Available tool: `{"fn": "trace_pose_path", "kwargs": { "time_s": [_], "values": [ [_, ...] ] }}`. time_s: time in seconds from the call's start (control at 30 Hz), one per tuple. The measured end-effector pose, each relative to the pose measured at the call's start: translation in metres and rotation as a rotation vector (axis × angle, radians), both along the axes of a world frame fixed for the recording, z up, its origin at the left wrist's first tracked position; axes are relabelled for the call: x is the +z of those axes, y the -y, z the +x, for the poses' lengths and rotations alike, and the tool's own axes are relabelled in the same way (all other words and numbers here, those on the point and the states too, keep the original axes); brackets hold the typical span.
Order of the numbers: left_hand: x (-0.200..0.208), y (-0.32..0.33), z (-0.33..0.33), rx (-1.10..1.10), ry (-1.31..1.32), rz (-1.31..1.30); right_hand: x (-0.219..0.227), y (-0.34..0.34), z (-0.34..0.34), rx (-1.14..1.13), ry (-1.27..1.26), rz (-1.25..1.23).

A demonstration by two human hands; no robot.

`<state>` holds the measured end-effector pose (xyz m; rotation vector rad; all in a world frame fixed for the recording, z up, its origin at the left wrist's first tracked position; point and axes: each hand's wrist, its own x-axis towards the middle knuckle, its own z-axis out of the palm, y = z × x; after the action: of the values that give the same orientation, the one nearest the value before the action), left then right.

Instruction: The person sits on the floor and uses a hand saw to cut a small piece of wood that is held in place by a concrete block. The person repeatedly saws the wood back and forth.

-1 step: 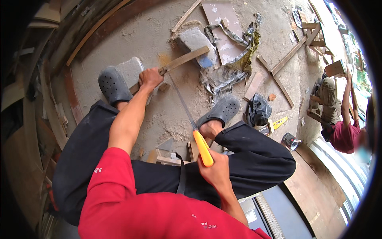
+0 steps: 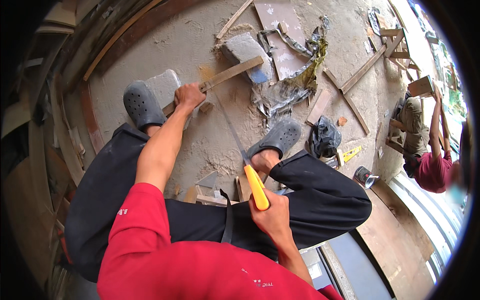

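Observation:
My left hand [image 2: 189, 96] is closed around a wooden strip [image 2: 232, 72], pressing it down. The strip slants across two pale concrete blocks, a near-left block [image 2: 162, 89] beside my left foot and a farther block [image 2: 248, 54] under its right end. My right hand [image 2: 271, 212] grips the yellow handle of a handsaw [image 2: 256, 187]. Its thin blade runs forward between my feet, with the far end at the strip just right of my left hand. The blade is faint there, so I cannot tell how deep it sits. A small wood offcut [image 2: 206, 107] lies below the strip.
Beyond the far block lie a peeling board [image 2: 287, 40] and crumpled plastic sheeting [image 2: 285, 97]. Right of my foot are a black plastic bag [image 2: 325, 136], a yellow tool [image 2: 351, 153] and a can [image 2: 365, 176]. Another person [image 2: 432, 160] at far right holds a wooden piece.
The saw has shifted very slightly and its blade looks fainter near the strip. My left hand and the wooden strip stay almost in place.

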<state>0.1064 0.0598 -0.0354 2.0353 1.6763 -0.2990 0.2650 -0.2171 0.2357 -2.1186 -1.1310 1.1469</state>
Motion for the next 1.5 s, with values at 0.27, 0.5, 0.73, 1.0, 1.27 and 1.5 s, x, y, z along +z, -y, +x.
{"fn": "trace_pose_path", "kwargs": {
  "time_s": [0.27,0.5,0.73,1.0,1.27,1.5],
  "values": [
    [-0.014,0.012,-0.013,0.009,0.010,-0.024,-0.022,0.000,0.021,-0.103,0.009,-0.126],
    [0.012,0.028,-0.030,-0.071,0.233,-0.124,0.001,0.049,0.022,-0.147,-0.049,-0.018],
    [0.034,0.045,-0.029,0.021,0.295,-0.141,-0.004,0.072,0.007,-0.216,-0.074,0.111],
    [0.040,0.056,-0.061,-0.094,0.315,0.056,-0.003,0.066,-0.030,-0.138,-0.106,0.147],
    [0.043,0.045,-0.109,-0.233,0.163,0.160,0.002,0.030,-0.074,-0.099,-0.141,0.061],
    [0.028,0.044,-0.138,-0.214,0.101,0.099,-0.029,-0.008,-0.109,-0.002,-0.100,0.048]
  ]
}}
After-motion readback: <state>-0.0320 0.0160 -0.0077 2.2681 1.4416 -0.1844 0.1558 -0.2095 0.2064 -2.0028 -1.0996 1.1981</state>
